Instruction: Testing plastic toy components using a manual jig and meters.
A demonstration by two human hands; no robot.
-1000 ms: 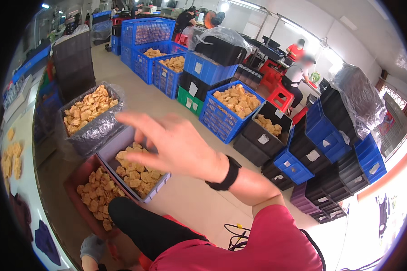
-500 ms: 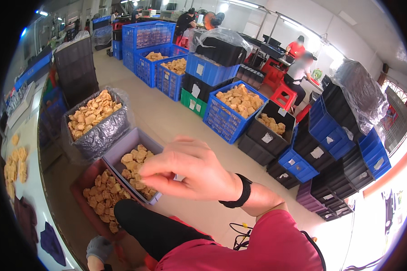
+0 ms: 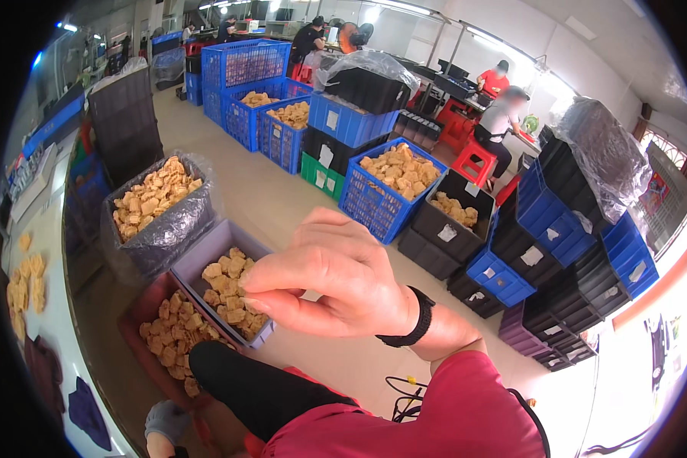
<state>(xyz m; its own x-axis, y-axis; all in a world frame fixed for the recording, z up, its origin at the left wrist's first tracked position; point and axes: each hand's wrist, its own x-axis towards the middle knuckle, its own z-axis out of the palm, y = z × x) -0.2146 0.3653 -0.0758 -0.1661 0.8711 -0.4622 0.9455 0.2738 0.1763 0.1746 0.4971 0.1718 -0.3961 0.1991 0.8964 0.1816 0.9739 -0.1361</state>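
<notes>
My right hand [image 3: 328,278] is raised in front of me, wearing a black wristband. Thumb and forefinger press together in a pinch; whatever lies between them, if anything, is too small to make out. Beneath and to its left stands a grey-purple bin [image 3: 198,256] with tan, lumpy pieces [image 3: 229,286] inside. A reddish-brown bin [image 3: 133,320] sits nearer to me, also filled with tan pieces [image 3: 177,332]. Low at the left, beside that bin, is my left hand [image 3: 166,421] in a grey glove, its fingers too unclear to read.
A bin lined with black plastic [image 3: 168,237] holds more pieces. At the left runs a white table [image 3: 57,305] with rows of pieces and dark cloths [image 3: 88,412]. Blue crates [image 3: 382,214] and stacked black bins [image 3: 530,259] stand ahead and right. Several people work at the back.
My right hand has turned slightly, its knuckles rising and the gap between thumb and forefinger showing more. The view has shifted a little. My left hand stays low beside the bin.
</notes>
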